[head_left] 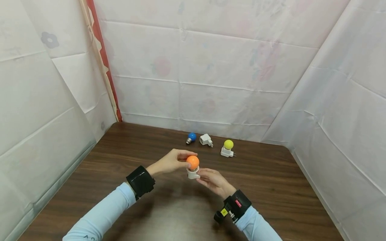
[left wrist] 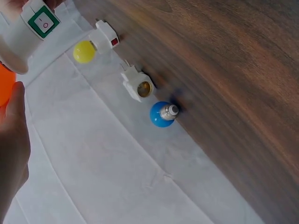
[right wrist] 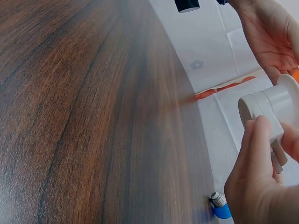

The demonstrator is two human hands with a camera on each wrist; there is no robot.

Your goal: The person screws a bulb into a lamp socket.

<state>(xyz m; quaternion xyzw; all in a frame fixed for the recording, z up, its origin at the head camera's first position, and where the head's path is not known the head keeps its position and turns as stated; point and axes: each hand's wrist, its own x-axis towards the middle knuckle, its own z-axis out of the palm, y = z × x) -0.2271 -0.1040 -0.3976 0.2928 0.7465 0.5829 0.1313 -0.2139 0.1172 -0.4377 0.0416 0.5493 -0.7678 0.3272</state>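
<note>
Left hand (head_left: pixel 172 161) pinches orange bulb (head_left: pixel 192 162), which sits base-down at the mouth of white socket (head_left: pixel 192 175), long axes roughly in line, while right hand (head_left: pixel 215 181) grips that socket from the right.

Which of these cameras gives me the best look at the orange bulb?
The head view: the orange bulb shows nearly whole, held by the left hand. The left wrist view cuts it off at the edge; the right wrist view shows only a sliver.
</note>
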